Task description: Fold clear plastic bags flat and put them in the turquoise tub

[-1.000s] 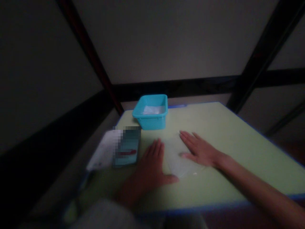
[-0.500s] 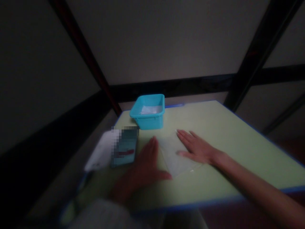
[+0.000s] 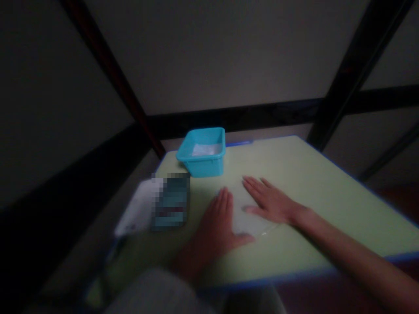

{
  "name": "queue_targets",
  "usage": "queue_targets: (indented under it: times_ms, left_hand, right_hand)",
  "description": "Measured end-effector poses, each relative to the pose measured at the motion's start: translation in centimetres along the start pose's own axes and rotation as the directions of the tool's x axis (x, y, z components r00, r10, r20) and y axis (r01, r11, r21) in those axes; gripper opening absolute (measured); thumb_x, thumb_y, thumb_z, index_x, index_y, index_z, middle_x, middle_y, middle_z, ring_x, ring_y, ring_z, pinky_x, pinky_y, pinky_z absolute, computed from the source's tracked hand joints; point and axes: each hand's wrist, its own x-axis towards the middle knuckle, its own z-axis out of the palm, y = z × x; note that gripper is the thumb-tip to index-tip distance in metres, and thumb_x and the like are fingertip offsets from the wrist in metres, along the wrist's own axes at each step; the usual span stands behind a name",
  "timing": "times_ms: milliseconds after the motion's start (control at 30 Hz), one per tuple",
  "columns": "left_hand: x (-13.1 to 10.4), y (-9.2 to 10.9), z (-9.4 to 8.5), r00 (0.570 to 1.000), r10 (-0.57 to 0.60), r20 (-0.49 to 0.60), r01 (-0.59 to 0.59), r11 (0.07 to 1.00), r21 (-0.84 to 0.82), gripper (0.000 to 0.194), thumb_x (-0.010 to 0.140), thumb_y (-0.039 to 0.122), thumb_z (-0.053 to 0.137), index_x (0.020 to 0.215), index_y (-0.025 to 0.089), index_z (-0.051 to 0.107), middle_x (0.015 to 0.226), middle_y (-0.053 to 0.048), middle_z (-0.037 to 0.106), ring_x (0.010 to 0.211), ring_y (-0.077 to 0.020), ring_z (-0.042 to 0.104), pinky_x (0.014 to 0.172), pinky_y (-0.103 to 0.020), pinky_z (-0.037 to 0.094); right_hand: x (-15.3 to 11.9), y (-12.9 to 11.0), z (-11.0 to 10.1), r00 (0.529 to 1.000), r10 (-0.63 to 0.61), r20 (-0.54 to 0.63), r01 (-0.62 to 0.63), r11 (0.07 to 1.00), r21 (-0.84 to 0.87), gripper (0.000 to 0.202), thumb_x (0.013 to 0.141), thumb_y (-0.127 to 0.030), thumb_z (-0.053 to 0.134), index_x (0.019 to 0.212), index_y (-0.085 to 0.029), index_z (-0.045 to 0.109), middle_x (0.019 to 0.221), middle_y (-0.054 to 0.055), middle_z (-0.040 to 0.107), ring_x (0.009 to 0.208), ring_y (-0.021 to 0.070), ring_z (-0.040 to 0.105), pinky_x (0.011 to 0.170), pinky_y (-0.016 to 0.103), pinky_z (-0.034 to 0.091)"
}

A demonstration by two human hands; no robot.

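A thin, see-through plastic bag or sheet (image 3: 248,222) lies flat on the pale yellow-green table (image 3: 314,174). My left hand (image 3: 221,224) rests over its left side, fingers stretched forward and thumb out to the right. On its right side lies my right hand (image 3: 270,200), palm down and flat, with the thumb apart from the fingers. Between the two hands the middle of the clear sheet shows. Both hands hide parts of its edges, and dim, blurred light makes its exact kind hard to tell.
A turquoise plastic basket (image 3: 206,168) with whitish, clear-looking sheets inside stands at the back left. Left of my left hand lies a pixelated dark, phone-like slab (image 3: 172,203), beside a white flat item (image 3: 137,209) at the table's left edge. Blue edging runs round the tabletop.
My left hand has moved right, from beside the clear sheet onto its left part. The right hand stays in place on the sheet.
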Motion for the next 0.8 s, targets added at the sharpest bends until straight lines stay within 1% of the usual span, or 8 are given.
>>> queue_targets:
  times_ms: [133,267,367,500,567,667,733,800]
  left_hand:
    - [0.1,0.1,-0.3,1.0,0.002,0.012,-0.002,1.0,0.009,0.109,0.061,0.069,0.062,0.136,-0.002,0.025,0.146,-0.031,0.022,0.138,-0.0392,0.015,0.11,-0.053,0.025]
    - [0.2,0.4,-0.5,1.0,-0.008,0.012,0.008,1.0,0.006,0.111,0.06,0.071,0.061,0.136,-0.002,0.026,0.146,-0.031,0.021,0.138,-0.0387,0.015,0.11,-0.052,0.024]
    - [0.2,0.5,-0.7,1.0,-0.017,0.022,0.017,1.0,0.001,0.11,0.061,0.071,0.062,0.136,-0.001,0.026,0.146,-0.03,0.021,0.138,-0.038,0.014,0.111,-0.051,0.023]
    - [0.2,0.7,-1.0,0.997,-0.048,0.062,0.046,0.999,0.025,0.112,0.06,0.071,0.061,0.135,-0.004,0.029,0.146,-0.03,0.021,0.138,-0.0379,0.015,0.112,-0.049,0.023]
    - [0.3,0.8,-1.1,0.997,-0.054,0.063,0.052,0.998,0.033,0.113,0.059,0.071,0.062,0.136,-0.005,0.029,0.147,-0.03,0.021,0.138,-0.0377,0.015,0.112,-0.048,0.023]
    - [0.3,0.9,-1.3,0.997,-0.051,0.057,0.049,0.998,0.028,0.113,0.059,0.071,0.063,0.136,-0.005,0.029,0.147,-0.03,0.02,0.138,-0.0371,0.016,0.112,-0.048,0.023]
    - [0.3,0.9,-1.3,0.997,-0.053,0.062,0.051,0.998,0.023,0.113,0.059,0.071,0.063,0.136,-0.005,0.03,0.147,-0.03,0.019,0.138,-0.0368,0.015,0.112,-0.048,0.023]
    - [0.3,0.9,-1.3,0.996,-0.056,0.067,0.055,0.998,0.022,0.112,0.06,0.07,0.063,0.136,-0.005,0.03,0.147,-0.03,0.019,0.138,-0.0369,0.015,0.112,-0.048,0.023]
  right_hand:
    - [-0.2,0.1,0.1,1.0,-0.007,-0.028,0.006,1.0,-0.029,0.083,0.088,-0.068,0.019,0.148,-0.01,0.015,0.15,0.017,0.024,0.139,0.0275,0.019,0.112,0.049,0.014]
    - [-0.3,0.0,0.0,0.999,-0.001,-0.05,-0.001,0.999,-0.05,0.081,0.089,-0.066,0.019,0.149,-0.013,0.01,0.15,0.015,0.025,0.139,0.0282,0.02,0.111,0.05,0.015]
    - [-0.3,0.0,0.0,0.999,0.01,-0.04,-0.012,0.999,-0.048,0.08,0.09,-0.066,0.019,0.148,-0.012,0.011,0.15,0.016,0.025,0.139,0.0283,0.019,0.111,0.05,0.016]
    - [-0.5,0.3,0.0,0.999,0.019,-0.025,-0.02,0.999,-0.038,0.081,0.089,-0.066,0.019,0.148,-0.012,0.012,0.15,0.017,0.024,0.139,0.027,0.019,0.111,0.05,0.016]
    - [-0.8,0.9,0.1,0.998,0.046,-0.032,-0.048,0.998,-0.038,0.081,0.089,-0.067,0.019,0.149,-0.014,0.011,0.15,0.016,0.024,0.139,0.0267,0.019,0.111,0.051,0.016]
    - [-1.3,2.2,-0.1,0.991,0.133,-0.021,-0.134,0.99,-0.036,0.082,0.088,-0.068,0.021,0.149,-0.015,0.012,0.149,0.016,0.025,0.138,0.0273,0.021,0.11,0.052,0.017]
    - [-1.4,2.9,-0.5,0.98,0.197,-0.015,-0.198,0.98,-0.032,0.082,0.087,-0.069,0.021,0.148,-0.015,0.014,0.149,0.017,0.026,0.138,0.028,0.022,0.11,0.053,0.018]
    - [-1.3,2.9,-1.3,0.976,0.219,-0.017,-0.22,0.975,-0.017,0.082,0.087,-0.069,0.021,0.148,-0.015,0.016,0.149,0.016,0.024,0.138,0.0281,0.021,0.11,0.054,0.017]
